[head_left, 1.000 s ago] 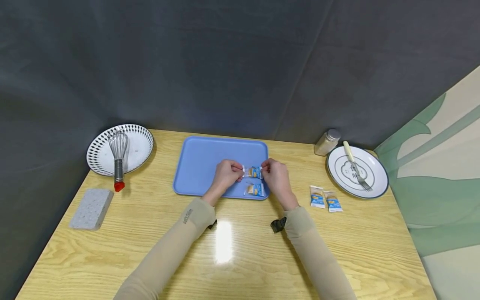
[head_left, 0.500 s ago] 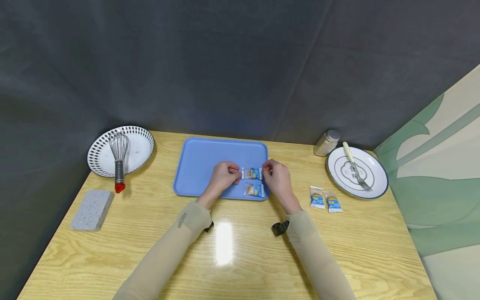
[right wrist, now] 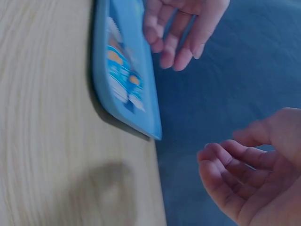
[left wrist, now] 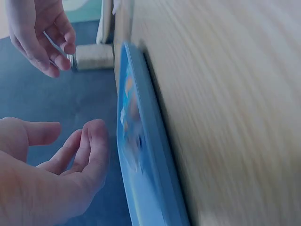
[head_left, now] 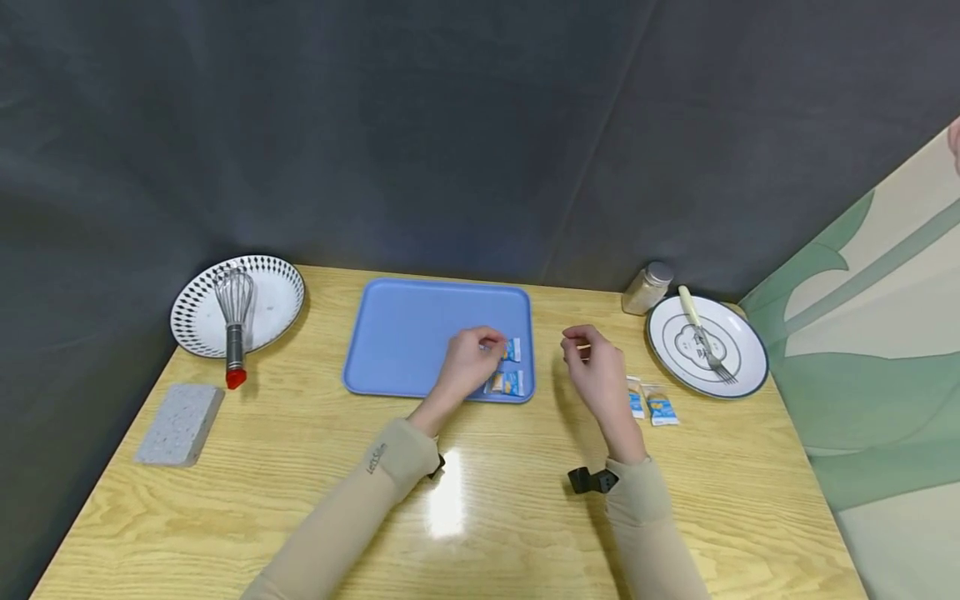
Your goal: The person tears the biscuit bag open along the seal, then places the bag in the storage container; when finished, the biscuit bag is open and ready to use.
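Observation:
My left hand (head_left: 471,360) hovers over the right part of a blue tray (head_left: 420,333). In the left wrist view, this hand's thumb and fingers stand apart with nothing between them. Two small wrapped snack packets lie on the tray: the farther packet (head_left: 513,350) is partly covered by my left hand, and the nearer packet (head_left: 512,383) is beside it. My right hand (head_left: 597,371) is in the air to the right of the tray, its fingers loosely bent and holding nothing. Behind it on the table lie a partly hidden packet (head_left: 636,402) and another packet (head_left: 661,407).
At left, a patterned plate (head_left: 277,310) bears a whisk (head_left: 235,325), with a grey speckled block (head_left: 178,423) nearer me. At right, a white plate (head_left: 742,354) bears a fork (head_left: 701,333). A shaker jar (head_left: 647,289) stands behind it. A dark curtain (head_left: 420,142) closes the back.
My right hand has let go of the farther packet's edge and moved right, off the tray. My left hand has also released it and shifted slightly right above it.

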Demonstrator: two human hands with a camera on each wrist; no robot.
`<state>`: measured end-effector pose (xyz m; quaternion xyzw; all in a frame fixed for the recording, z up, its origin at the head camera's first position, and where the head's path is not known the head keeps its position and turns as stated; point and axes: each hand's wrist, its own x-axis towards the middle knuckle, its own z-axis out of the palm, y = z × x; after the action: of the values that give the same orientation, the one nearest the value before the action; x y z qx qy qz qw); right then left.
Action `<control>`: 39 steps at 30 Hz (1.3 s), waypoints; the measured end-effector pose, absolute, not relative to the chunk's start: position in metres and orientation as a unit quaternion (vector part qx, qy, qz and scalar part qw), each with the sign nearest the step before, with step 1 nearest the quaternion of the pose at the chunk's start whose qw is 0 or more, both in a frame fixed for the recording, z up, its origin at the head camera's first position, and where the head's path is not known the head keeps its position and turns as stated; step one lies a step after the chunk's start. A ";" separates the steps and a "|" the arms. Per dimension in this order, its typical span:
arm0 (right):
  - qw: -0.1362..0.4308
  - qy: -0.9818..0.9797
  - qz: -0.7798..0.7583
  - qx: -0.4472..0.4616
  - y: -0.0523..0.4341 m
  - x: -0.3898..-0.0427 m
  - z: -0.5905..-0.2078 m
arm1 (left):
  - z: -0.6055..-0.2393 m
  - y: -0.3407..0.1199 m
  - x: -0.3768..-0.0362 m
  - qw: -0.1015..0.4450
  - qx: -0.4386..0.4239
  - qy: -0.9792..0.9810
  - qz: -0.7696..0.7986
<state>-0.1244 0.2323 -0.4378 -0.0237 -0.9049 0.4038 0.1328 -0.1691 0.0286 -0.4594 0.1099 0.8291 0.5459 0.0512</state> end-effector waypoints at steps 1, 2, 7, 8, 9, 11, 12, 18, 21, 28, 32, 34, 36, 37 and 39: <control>0.132 -0.905 0.404 -0.030 0.236 -0.122 -0.436 | -0.459 0.032 -0.166 0.056 0.115 0.827 0.548; 0.129 -0.904 0.405 -0.038 0.240 -0.119 -0.435 | -0.458 0.037 -0.164 0.061 0.119 0.824 0.551; 0.114 -0.897 0.419 -0.078 0.260 -0.104 -0.435 | -0.455 0.060 -0.150 0.087 0.143 0.809 0.563; 0.118 -0.897 0.417 -0.085 0.264 -0.101 -0.435 | -0.455 0.065 -0.148 0.092 0.148 0.805 0.567; 0.124 -0.898 0.412 -0.091 0.268 -0.098 -0.436 | -0.454 0.070 -0.146 0.098 0.152 0.802 0.569; 0.136 -0.901 0.399 -0.102 0.276 -0.092 -0.438 | -0.454 0.081 -0.141 0.115 0.158 0.796 0.572; 0.143 -0.904 0.388 -0.108 0.280 -0.089 -0.440 | -0.454 0.087 -0.139 0.125 0.161 0.795 0.572; 0.159 -0.913 0.351 -0.132 0.301 -0.075 -0.453 | -0.463 0.123 -0.125 0.176 0.187 0.792 0.553; 0.164 -0.917 0.338 -0.132 0.307 -0.071 -0.460 | -0.469 0.138 -0.119 0.200 0.192 0.791 0.545; 0.166 -0.922 0.327 -0.127 0.314 -0.068 -0.467 | -0.476 0.162 -0.109 0.240 0.186 0.787 0.537; 0.139 -0.935 0.302 -0.121 0.318 -0.071 -0.467 | -0.475 0.172 -0.107 0.228 0.187 0.795 0.530; 0.117 -0.942 0.292 -0.120 0.319 -0.072 -0.467 | -0.475 0.176 -0.106 0.219 0.191 0.797 0.530; 0.095 -0.945 0.288 -0.121 0.320 -0.073 -0.467 | -0.475 0.179 -0.105 0.211 0.196 0.795 0.534; 0.085 -0.946 0.288 -0.122 0.320 -0.074 -0.467 | -0.475 0.180 -0.105 0.209 0.197 0.794 0.536; 0.074 -0.946 0.289 -0.123 0.319 -0.075 -0.468 | -0.476 0.181 -0.104 0.210 0.193 0.788 0.546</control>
<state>-0.0751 0.3189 -0.4679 -0.1226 -0.9465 0.2893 0.0736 -0.1038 0.1805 -0.4758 0.1926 0.7878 0.5459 0.2102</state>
